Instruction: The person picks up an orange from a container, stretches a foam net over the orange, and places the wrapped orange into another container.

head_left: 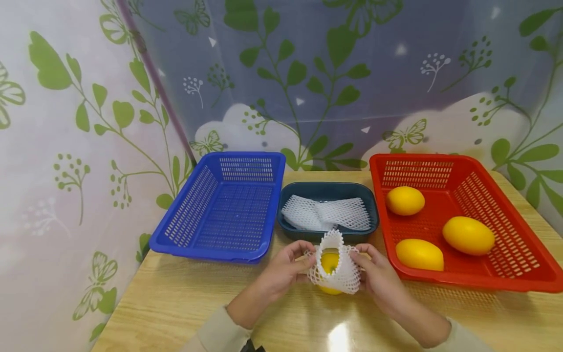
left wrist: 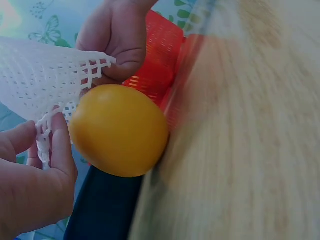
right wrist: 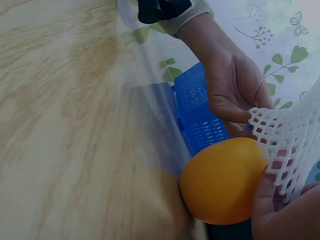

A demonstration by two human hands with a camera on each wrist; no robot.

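A white foam fruit net (head_left: 347, 278) is stretched between my two hands above a yellow mango-like fruit (left wrist: 120, 131). My left hand (head_left: 285, 268) pinches the net's left edge between thumb and fingers. On the opposite edge, my right hand (head_left: 381, 275) pinches the net the same way. The fruit stands on the table, its top showing through the net's mouth in the head view. Most of its body is bare in both wrist views, with the net's rim around its upper end.
Behind the hands, a dark teal tray (head_left: 327, 187) holds folded white foam nets (head_left: 303, 212). The blue basket (head_left: 211, 252) stands to the left. A red basket (head_left: 484, 278) at right contains three yellow fruits (head_left: 468, 235). Everything rests on a wooden table (head_left: 176, 303) against patterned curtains.
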